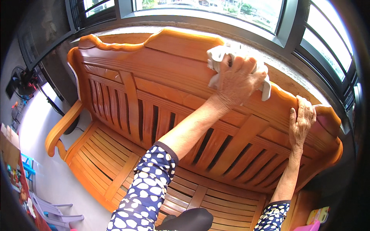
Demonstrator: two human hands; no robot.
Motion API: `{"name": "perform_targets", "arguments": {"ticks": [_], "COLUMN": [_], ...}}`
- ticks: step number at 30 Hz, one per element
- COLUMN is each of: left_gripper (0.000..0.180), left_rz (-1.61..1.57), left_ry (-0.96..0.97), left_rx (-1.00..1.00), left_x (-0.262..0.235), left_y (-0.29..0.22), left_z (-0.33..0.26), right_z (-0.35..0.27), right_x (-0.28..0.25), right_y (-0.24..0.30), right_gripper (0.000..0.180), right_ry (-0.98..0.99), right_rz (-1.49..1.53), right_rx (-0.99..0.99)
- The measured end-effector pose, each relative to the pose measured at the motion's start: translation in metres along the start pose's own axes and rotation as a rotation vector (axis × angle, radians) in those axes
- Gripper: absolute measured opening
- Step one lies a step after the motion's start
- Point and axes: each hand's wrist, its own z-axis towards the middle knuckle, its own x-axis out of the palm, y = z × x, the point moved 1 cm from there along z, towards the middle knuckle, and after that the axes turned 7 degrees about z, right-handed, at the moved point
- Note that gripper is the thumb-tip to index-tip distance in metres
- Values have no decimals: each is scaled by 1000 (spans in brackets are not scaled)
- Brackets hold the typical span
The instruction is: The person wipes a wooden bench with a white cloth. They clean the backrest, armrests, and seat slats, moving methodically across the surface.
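Note:
My left hand (241,79) is closed on a crumpled white cloth (219,52), pressed against the top of the backrest. That backrest (173,48) belongs to a varnished orange-brown wooden bench with a wavy top edge and vertical slats. Farther right, my right hand (302,123) grips the backrest's top edge, its fingers over the rim and its thumb on the front face. Part of the cloth hangs down beside my left knuckles; the rest is hidden under the palm.
Behind the bench runs a window (216,13) with dark frames and a sill. A dark-clad knee (192,219) is over the slatted seat (100,154). At left are a black fan (24,82) and a pale purple plastic chair (58,211). A pink item (308,226) lies at lower right.

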Motion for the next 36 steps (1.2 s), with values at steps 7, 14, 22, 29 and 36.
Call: {"name": "perform_targets", "arguments": {"ticks": [7,14,22,29,36], "left_gripper": [19,32,61,42,25], "left_rz": [271,399,217,109,-199], "left_ry": [-240,-273,-343,-269,65], "left_rx": [38,-304,-701,-421,-379], "left_x": [-4,-18,-22,15,-6], "left_y": [40,88,92,5,21], "left_z": [-17,-61,-66,-78,-70], "right_z": [-5,-5,0,-4,-4], "right_x": [1,5,6,12,7], "right_y": [-5,-5,2,-3,-11], "right_gripper": [39,40,38,40,41], "right_ry": [1,-37,-74,-55,-4], "right_rz": [0,23,23,-1,-54], "right_rx": [-2,-1,13,-2,-49]}}
